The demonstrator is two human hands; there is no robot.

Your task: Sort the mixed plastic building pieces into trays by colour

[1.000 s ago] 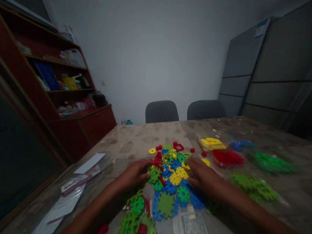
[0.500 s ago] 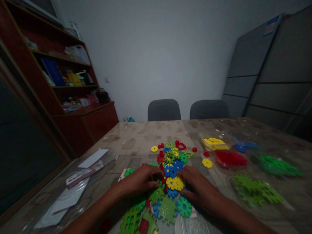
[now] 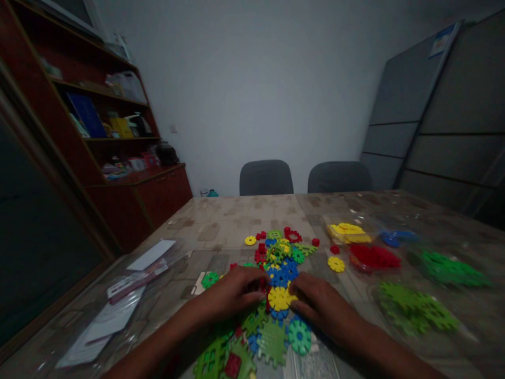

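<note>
Yellow gear (image 3: 278, 300) divides left hand (image 3: 240, 288), nine o'clock, from right hand (image 3: 321, 300), three. Both curl, grips too hidden to tell.

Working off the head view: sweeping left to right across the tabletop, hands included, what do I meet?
Flat white sheets → bare left hand → yellow toothed plastic disc → bare right hand → heap of red plastic pieces → heap of bright green plastic pieces.
</note>
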